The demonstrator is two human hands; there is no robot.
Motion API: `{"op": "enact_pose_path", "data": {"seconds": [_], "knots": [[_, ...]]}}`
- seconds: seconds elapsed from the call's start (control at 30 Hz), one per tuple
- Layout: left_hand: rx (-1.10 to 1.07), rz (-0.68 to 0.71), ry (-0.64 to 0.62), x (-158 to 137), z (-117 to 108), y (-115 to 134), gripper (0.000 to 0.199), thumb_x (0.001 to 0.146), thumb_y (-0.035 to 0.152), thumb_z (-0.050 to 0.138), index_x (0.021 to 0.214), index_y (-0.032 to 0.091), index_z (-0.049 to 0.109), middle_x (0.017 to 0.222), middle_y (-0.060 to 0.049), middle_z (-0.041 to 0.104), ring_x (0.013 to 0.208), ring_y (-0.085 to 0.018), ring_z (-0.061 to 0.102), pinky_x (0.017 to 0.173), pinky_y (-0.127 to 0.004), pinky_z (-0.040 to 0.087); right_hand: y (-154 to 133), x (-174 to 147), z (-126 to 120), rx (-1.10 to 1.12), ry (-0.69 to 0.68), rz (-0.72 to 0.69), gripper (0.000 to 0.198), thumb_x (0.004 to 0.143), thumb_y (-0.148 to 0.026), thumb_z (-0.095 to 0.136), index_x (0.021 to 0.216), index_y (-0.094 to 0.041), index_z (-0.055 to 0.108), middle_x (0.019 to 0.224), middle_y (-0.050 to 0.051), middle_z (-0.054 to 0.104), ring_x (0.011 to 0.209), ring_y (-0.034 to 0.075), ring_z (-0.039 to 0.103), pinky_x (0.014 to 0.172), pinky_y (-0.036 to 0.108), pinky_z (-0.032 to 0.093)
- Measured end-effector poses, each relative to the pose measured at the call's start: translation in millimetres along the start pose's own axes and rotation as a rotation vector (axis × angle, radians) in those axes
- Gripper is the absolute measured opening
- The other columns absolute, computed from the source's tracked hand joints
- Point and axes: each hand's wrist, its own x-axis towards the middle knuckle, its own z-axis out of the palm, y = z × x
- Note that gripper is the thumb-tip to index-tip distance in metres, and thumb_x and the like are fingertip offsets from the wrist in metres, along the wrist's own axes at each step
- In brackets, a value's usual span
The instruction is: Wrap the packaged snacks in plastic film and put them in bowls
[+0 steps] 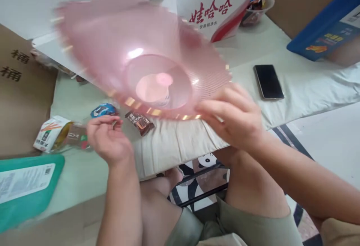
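Note:
My right hand point(234, 116) grips the near rim of a translucent pink plastic fruit bowl point(104, 39) with a scalloped, gold-flecked edge. Tilted up, the bowl hangs above the table and is blurred by motion. A pale round shape shows at its base; I cannot make out what it is. My left hand point(111, 139) is off the bowl, its fingers loosely bent with nothing visible in them. Close by lie a blue round snack packet point(103, 110), a brown cocoa snack packet point(140, 123) and a brown wrapped snack point(76, 135).
A white-and-yellow snack bag point(52, 133) and a green package point(30, 189) lie to the left. A black phone point(268, 81) rests on the right of the cloth-covered table point(174, 144). Behind stand a white carton point(213, 13), a clear tub of snacks point(257, 8) and a blue package point(323, 32).

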Motion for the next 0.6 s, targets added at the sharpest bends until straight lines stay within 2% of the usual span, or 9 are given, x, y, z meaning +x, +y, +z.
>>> {"op": "enact_pose_path", "data": {"seconds": [0.07, 0.1, 0.2, 0.27, 0.33, 0.43, 0.5, 0.6], "knots": [[0.188, 0.130, 0.036, -6, 11, -12, 0.007, 0.082, 0.013, 0.064, 0.079, 0.020, 0.065, 0.080, 0.000, 0.058, 0.080, -0.015, 0.057, 0.082, -0.031, 0.051, 27, -14, -4, -0.155, -0.020, 0.154, 0.018, 0.103, -0.028, 0.058, 0.114, -0.034, 0.072, 0.090, 0.006, 0.070, 0.084, 0.023, 0.062, 0.082, 0.041, 0.054], [0.348, 0.160, 0.001, -9, 15, -16, 0.008, 0.078, 0.012, 0.064, 0.080, 0.019, 0.066, 0.083, -0.001, 0.056, 0.084, -0.016, 0.057, 0.088, -0.034, 0.050, 41, -20, -2, -0.211, -0.028, 0.209, 0.018, 0.103, -0.029, 0.057, 0.112, -0.032, 0.072, 0.089, 0.006, 0.068, 0.084, 0.024, 0.061, 0.082, 0.042, 0.053], [0.843, 0.177, -0.147, -13, 24, -23, 0.024, 0.074, 0.015, 0.071, 0.098, 0.019, 0.069, 0.112, -0.007, 0.054, 0.118, -0.027, 0.057, 0.116, -0.047, 0.042, 77, -35, 19, -0.291, -0.053, 0.288, 0.020, 0.103, -0.027, 0.053, 0.109, -0.029, 0.072, 0.090, 0.007, 0.066, 0.090, 0.026, 0.059, 0.086, 0.043, 0.051], [1.039, 0.162, -0.194, -14, 26, -26, 0.032, 0.072, 0.018, 0.077, 0.103, 0.021, 0.068, 0.126, -0.011, 0.049, 0.135, -0.035, 0.049, 0.125, -0.054, 0.034, 94, -41, 38, -0.294, -0.086, 0.306, 0.022, 0.103, -0.024, 0.050, 0.110, -0.028, 0.071, 0.093, 0.008, 0.066, 0.094, 0.026, 0.058, 0.087, 0.042, 0.049], [1.125, 0.132, -0.223, -14, 23, -29, 0.040, 0.069, 0.019, 0.082, 0.106, 0.023, 0.067, 0.133, -0.012, 0.046, 0.142, -0.041, 0.043, 0.128, -0.061, 0.030, 106, -44, 56, -0.286, -0.121, 0.317, 0.025, 0.103, -0.021, 0.048, 0.112, -0.028, 0.070, 0.095, 0.008, 0.066, 0.096, 0.026, 0.057, 0.086, 0.042, 0.048], [1.134, 0.120, -0.281, -13, 14, -32, 0.051, 0.066, 0.015, 0.084, 0.112, 0.024, 0.066, 0.141, -0.014, 0.041, 0.149, -0.047, 0.034, 0.128, -0.068, 0.023, 115, -43, 75, -0.285, -0.170, 0.314, 0.028, 0.101, -0.018, 0.047, 0.113, -0.029, 0.070, 0.095, 0.008, 0.067, 0.096, 0.027, 0.057, 0.086, 0.042, 0.048], [1.114, 0.103, -0.311, -10, 6, -34, 0.055, 0.065, 0.010, 0.082, 0.116, 0.025, 0.065, 0.142, -0.013, 0.042, 0.153, -0.046, 0.030, 0.129, -0.069, 0.023, 115, -39, 82, -0.278, -0.194, 0.299, 0.031, 0.100, -0.015, 0.047, 0.114, -0.030, 0.070, 0.097, 0.008, 0.068, 0.099, 0.027, 0.058, 0.088, 0.042, 0.048], [1.053, 0.071, -0.283, -3, -6, -35, 0.062, 0.061, 0.006, 0.077, 0.118, 0.026, 0.063, 0.135, -0.012, 0.047, 0.150, -0.043, 0.036, 0.130, -0.066, 0.028, 106, -36, 79, -0.216, -0.199, 0.295, 0.034, 0.097, -0.015, 0.051, 0.122, -0.031, 0.068, 0.117, 0.010, 0.068, 0.114, 0.030, 0.057, 0.098, 0.047, 0.048]]}}
